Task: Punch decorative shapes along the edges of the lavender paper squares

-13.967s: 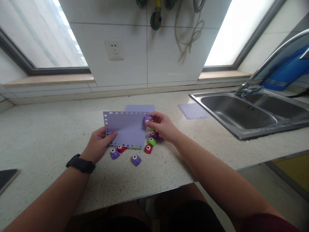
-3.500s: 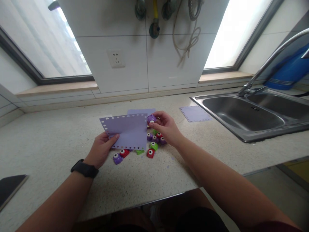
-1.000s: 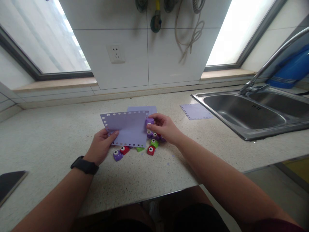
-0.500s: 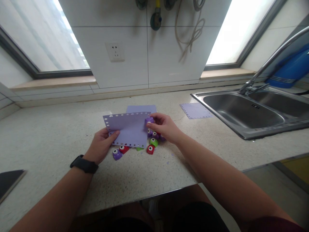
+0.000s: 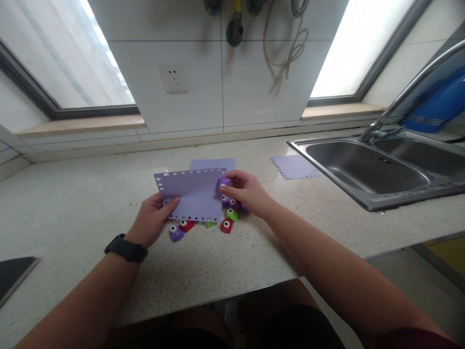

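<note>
A purple sheet [image 5: 192, 194] with small shapes punched along its top, left and bottom edges is raised above the counter. My left hand [image 5: 154, 218] grips its left side, thumb on top. At the sheet's right edge my right hand [image 5: 245, 191] holds a purple craft punch [image 5: 223, 183] between thumb and fingers. Below the sheet lie another purple punch [image 5: 176, 233] and a red punch [image 5: 186, 225]. A green punch [image 5: 231, 214] and a second red punch [image 5: 226, 226] sit under my right hand, beside several more punches partly hidden by it.
Behind the held sheet lies another purple sheet [image 5: 212, 164]. A purple sheet with a punched border [image 5: 295, 166] rests left of the steel sink [image 5: 337, 186]. A dark flat object [image 5: 16, 274] is at the counter's left edge.
The held sheet and the punch in my right hand have shifted very slightly left. Both hands keep their holds.
</note>
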Demonstrator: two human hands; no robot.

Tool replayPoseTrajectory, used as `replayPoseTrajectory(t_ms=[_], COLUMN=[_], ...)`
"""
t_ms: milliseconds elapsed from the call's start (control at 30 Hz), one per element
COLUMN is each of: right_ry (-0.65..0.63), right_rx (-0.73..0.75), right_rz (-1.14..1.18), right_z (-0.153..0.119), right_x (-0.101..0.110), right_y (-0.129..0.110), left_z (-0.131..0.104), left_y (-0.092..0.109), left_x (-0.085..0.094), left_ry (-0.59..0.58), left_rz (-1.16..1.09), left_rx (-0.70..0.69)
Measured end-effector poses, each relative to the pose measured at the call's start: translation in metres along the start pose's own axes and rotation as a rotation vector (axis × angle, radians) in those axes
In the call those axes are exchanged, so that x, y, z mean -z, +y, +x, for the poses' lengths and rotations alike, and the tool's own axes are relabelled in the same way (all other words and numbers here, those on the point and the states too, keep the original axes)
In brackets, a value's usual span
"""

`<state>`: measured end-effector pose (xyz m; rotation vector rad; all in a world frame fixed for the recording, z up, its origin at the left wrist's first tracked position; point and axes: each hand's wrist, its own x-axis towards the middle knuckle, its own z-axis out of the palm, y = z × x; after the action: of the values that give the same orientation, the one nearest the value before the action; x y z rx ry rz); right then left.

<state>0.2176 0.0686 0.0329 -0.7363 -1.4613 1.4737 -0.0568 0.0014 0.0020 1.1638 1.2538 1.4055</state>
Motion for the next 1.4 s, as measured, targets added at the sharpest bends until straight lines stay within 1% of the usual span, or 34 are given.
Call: replayPoseTrajectory(t_ms=[367,667,900,1200,1400], right_ry=[-0.016,0.009,-0.012,-0.019,0.001], right_rx=[-0.02,-0.038,-0.03,-0.053,-0.076], right_rz=[-0.004,0.022,0.054,0.02,0.067], right_z=[-0.0005,-0.0008,-0.0008,-0.001,-0.0018], right_x=[0.0,-0.0021,-0.0014,0.0003,-0.0006], right_y=[-0.0011,-0.0048,-0.0047,-0.003,-0.0033], left_z=[-0.0013,-0.0014,-0.0019,-0.0015,-0.0032], left_y=[0.0025,0.0025,0.0024,0.0013,0.0024], left_x=[-0.0033,-0.0019,-0.0022,-0.0002,-0.0006], left_ry=[0.012,0.017,0.016,0.017,-0.013], left_rz=[-0.022,0.046,0.043,0.067,0.037], left_rx=[0.021,0.009,0.013,0.006,0.026])
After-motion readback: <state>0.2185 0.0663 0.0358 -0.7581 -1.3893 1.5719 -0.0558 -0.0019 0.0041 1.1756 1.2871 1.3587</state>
